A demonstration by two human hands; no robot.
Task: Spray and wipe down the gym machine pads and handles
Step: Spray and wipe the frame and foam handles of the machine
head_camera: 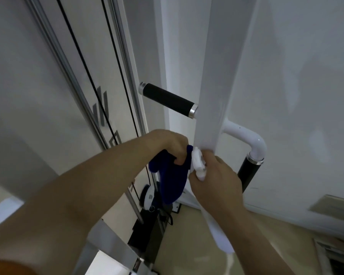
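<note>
Gripping crumpled blue cloth (171, 178), white spray bottle (198, 163)

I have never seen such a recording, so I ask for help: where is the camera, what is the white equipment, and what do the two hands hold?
There is only one picture. It comes from a camera worn on the person's head, looking forward and down, so you see the person's own forearms reaching in from below.

The white equipment is a gym machine. Its upright white metal post carries a black foam-covered handle that sticks out to the left, and a second black handle hangs from a curved white tube on the right. Thin black cables run down on the left.

The left hand grips a dark blue cloth. The right hand grips a white plastic spray bottle, with its head close to the post. Both handles are untouched at this moment.
</note>
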